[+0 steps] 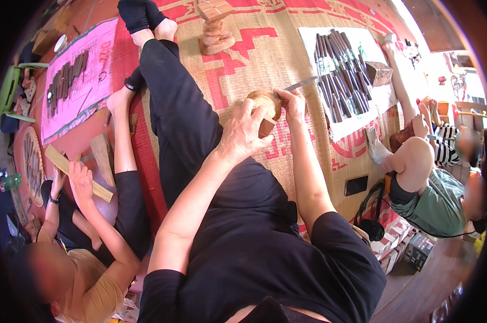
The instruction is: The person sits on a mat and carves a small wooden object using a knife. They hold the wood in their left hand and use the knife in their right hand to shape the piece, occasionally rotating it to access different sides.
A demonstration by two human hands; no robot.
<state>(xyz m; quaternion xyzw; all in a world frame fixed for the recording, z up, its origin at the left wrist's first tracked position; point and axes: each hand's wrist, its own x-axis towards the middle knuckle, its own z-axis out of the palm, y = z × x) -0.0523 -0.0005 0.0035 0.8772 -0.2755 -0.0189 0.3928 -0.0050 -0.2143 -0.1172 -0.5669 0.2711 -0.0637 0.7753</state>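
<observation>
In front of my lap, my left hand [242, 129] is closed round a piece of wood [266, 128]. Its near face is flat and reddish brown, and its far side is rounded and pale yellow. My fingers hide much of its shape. Close beside it on the right, my right hand [293, 106] is closed on a thin, flat metal-bladed tool [301, 84]. The blade points away to the right, and its other end is hidden by my fingers and the wood. Whether it is a knife or a file I cannot tell.
Rows of dark-handled carving tools [343, 75] lie on a white cloth at the right. A carved wooden figure [215, 39] stands on the mat ahead. A phone [356, 185] lies to my right. At left, another person grips a wooden strip [79, 173]; someone else sits right.
</observation>
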